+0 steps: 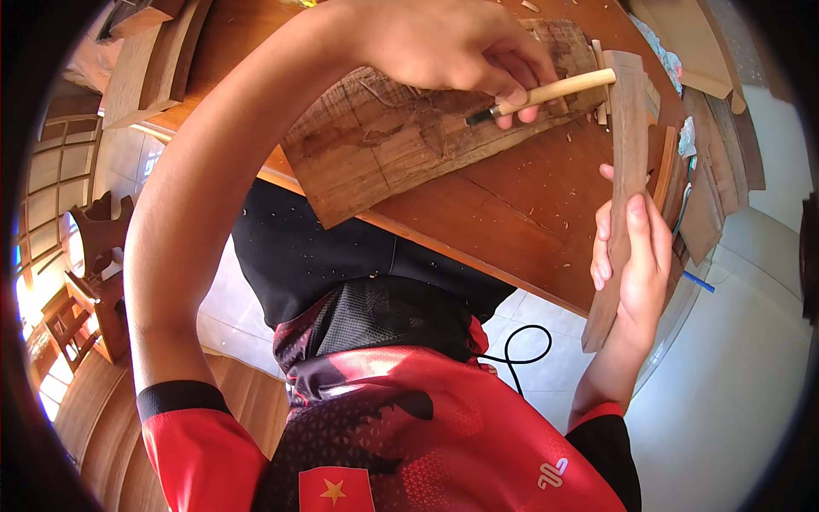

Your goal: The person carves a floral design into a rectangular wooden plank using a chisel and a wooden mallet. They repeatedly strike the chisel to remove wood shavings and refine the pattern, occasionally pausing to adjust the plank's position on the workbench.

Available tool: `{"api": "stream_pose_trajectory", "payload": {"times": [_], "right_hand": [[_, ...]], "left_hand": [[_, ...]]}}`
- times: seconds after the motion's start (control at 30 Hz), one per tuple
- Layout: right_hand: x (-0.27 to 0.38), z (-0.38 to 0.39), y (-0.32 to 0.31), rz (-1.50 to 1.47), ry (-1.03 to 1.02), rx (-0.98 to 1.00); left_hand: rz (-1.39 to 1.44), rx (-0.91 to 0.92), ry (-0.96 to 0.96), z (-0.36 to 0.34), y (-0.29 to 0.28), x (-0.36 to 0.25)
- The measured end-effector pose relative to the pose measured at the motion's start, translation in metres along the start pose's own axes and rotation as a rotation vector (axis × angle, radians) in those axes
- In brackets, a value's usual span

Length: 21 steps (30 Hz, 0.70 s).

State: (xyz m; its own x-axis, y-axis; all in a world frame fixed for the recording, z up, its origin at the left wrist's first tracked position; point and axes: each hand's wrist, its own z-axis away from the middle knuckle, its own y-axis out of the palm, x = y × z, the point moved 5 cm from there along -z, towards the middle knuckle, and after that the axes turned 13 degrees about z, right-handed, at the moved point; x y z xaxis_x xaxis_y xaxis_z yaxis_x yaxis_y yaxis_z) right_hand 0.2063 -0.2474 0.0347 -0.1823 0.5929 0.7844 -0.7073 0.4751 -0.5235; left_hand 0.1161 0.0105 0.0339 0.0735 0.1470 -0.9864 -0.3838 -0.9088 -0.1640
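My left hand (478, 64) reaches across the top of the view, closed around a carving chisel (559, 89). The chisel has a pale wooden handle and a short dark metal end that points left. Its handle end meets, or overlaps in view, the upper part of a long, slightly curved wooden bar (630, 128). My right hand (640, 256) grips this brown bar near its lower half, holding it roughly upright in view. Beneath my left hand lies a rough dark wooden board (358, 162) with lines across its face.
The board rests on a reddish-brown wooden table (512, 222) scattered with small shavings. Wooden pieces (158, 64) stand at the far left corner, and more planks (712, 171) lie at right. A black cord (512, 358) loops near the floor; carved wooden furniture (94, 256) stands at left.
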Motion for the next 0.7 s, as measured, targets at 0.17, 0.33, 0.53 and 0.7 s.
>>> {"api": "stream_pose_trajectory", "payload": {"times": [0.17, 0.33, 0.53, 0.7], "right_hand": [[0.002, -0.003, -0.002, -0.084, -0.024, -0.059], [0.001, -0.002, -0.009, -0.165, -0.053, -0.111], [-0.003, -0.002, -0.005, -0.100, -0.022, -0.065], [-0.005, 0.001, 0.002, -0.087, -0.009, -0.016]], "left_hand": [[-0.070, -0.018, -0.015, 0.002, 0.001, -0.007], [0.013, 0.008, -0.047, 0.001, 0.000, -0.006], [-0.046, -0.021, -0.044, 0.003, 0.005, -0.010], [-0.059, 0.025, -0.140, 0.000, -0.001, -0.015]]}}
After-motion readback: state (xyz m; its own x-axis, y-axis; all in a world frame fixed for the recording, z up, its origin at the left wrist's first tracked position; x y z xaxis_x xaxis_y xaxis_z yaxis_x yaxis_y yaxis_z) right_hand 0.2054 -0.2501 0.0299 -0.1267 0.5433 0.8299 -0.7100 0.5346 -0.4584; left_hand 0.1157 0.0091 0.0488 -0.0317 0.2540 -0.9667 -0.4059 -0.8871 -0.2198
